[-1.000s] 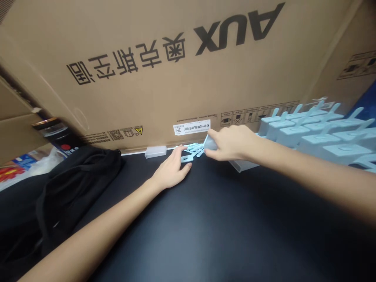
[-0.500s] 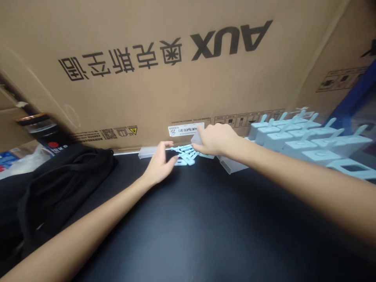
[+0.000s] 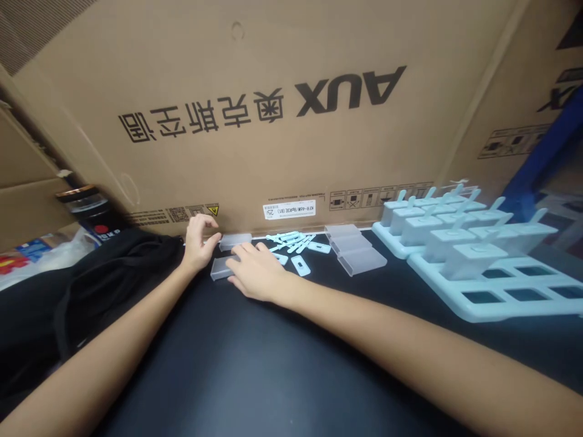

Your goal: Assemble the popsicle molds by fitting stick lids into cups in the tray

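My right hand [image 3: 257,273] is palm down with its fingers and thumb at the right end of a translucent plastic cover [image 3: 221,269], which lies low on the black table. Part of the cover is hidden under the fingers. Just left of it, my left hand [image 3: 198,244] is held open, thumb apart from curved fingers, with nothing between them. Behind the two hands lies another translucent cover [image 3: 235,241]. Light-blue sticks [image 3: 291,240] lie in a loose pile right of my right hand, with flat blue pieces with slots [image 3: 300,265] beside them.
More translucent covers [image 3: 353,247] lie side by side right of the pile. A light-blue popsicle mould rack [image 3: 437,285] with several stick-topped moulds [image 3: 473,258] stands at the right. A large cardboard box [image 3: 291,158] closes off the back. Black cloth [image 3: 113,273] and a dark bottle [image 3: 91,212] are at left.
My right hand has moved left and down from above the blue pile, bringing a translucent cover. My left hand has drawn back left from the pile. The view has shifted, showing more of the rack.
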